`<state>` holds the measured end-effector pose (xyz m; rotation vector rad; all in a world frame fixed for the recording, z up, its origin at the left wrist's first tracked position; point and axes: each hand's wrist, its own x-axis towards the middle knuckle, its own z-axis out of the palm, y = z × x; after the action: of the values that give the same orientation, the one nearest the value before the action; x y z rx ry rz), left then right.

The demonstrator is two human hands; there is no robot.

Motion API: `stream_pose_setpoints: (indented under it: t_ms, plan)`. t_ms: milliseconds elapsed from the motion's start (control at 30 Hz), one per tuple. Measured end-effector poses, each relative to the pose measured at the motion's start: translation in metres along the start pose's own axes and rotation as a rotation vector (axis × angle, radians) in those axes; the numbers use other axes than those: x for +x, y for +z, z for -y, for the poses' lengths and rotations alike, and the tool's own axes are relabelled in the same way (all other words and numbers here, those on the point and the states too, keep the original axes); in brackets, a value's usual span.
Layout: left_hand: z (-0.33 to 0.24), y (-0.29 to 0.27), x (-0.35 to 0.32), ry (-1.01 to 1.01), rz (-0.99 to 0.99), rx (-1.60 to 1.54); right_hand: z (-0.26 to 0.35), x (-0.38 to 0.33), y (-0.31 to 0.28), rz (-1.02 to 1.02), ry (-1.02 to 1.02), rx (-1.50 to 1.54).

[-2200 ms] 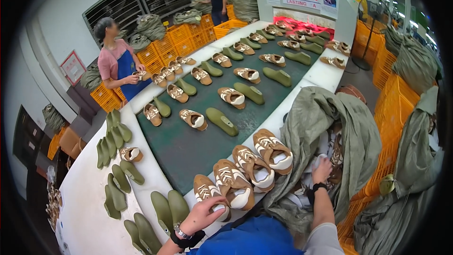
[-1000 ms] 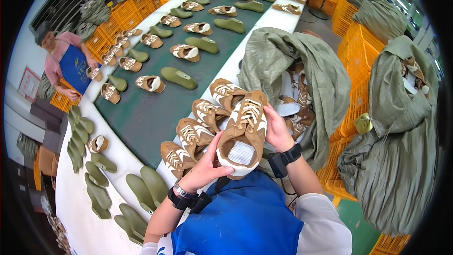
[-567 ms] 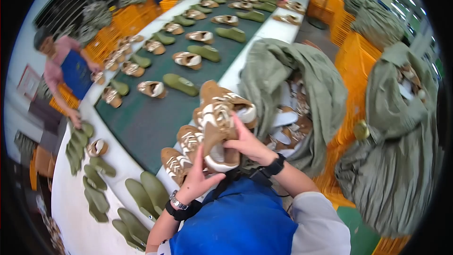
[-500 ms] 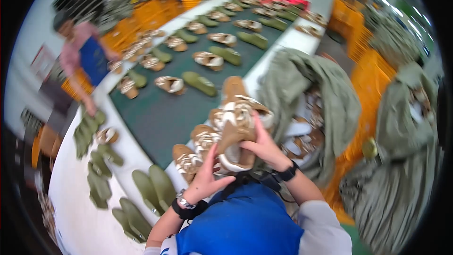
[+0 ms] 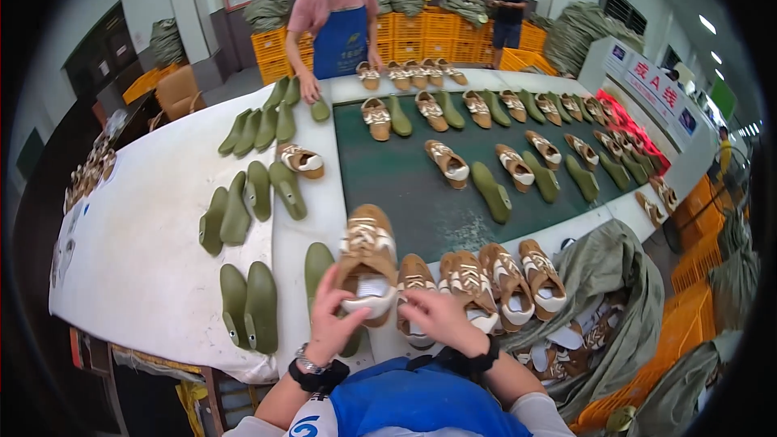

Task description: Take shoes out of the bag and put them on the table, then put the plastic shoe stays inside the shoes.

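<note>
In my left hand (image 5: 328, 325) is a brown-and-white lace-up sneaker (image 5: 368, 247), gripped round its heel with the toe pointing away from me. Behind that hand lies a green shoe last (image 5: 318, 265), partly covered. My right hand (image 5: 445, 322) is over another brown sneaker (image 5: 416, 273) at the table's near edge, fingers apart at its opening; how firmly they touch it is hard to see. Beside it, several like sneakers (image 5: 506, 279) stand in a row, toes away from me.
Pairs of sneakers and green lasts cover the green belt (image 5: 388, 186). More lasts (image 5: 249, 303) lie on the white tabletop (image 5: 154, 259) to the left. At right, a grey-green cloth (image 5: 619, 275) lines a crate of shoes. A co-worker (image 5: 340, 16) handles lasts across the table.
My view has turned left. Both hands were on one sneaker; now the left alone holds a sneaker, and the right has moved to another in the near row.
</note>
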<state>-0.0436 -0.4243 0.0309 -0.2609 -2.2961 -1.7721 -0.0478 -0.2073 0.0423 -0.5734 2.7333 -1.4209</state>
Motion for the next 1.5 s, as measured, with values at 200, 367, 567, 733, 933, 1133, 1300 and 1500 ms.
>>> stream_pose_setpoints:
  t_ms: [200,367,567,733,933,1133,1300,1500]
  plan:
    - [0.031,-0.088,-0.008,-0.165,-0.315,0.005,-0.045,0.043,0.140,0.682,-0.155,-0.246]
    - [0.046,-0.129,-0.025,-0.255,-0.482,-0.018,-0.021,0.064,0.154,0.674,-0.047,-0.219]
    - [0.050,-0.116,0.008,-0.220,-0.437,-0.202,-0.062,0.131,0.073,0.199,0.493,0.563]
    - [0.049,-0.096,0.034,-0.222,-0.288,-0.283,-0.140,0.172,0.006,0.092,0.242,0.147]
    - [0.051,-0.082,0.047,-0.242,-0.196,-0.272,-0.208,0.187,-0.025,0.363,0.379,-0.628]
    - [0.055,-0.068,0.055,-0.280,-0.133,-0.276,-0.236,0.187,-0.019,0.445,0.484,-0.714]
    - [0.057,-0.061,0.057,-0.313,-0.071,-0.316,-0.203,0.188,-0.027,0.467,0.489,-0.804]
    - [0.061,-0.038,0.077,-0.141,-0.001,0.027,-0.043,0.174,-0.008,0.329,-0.270,0.014]
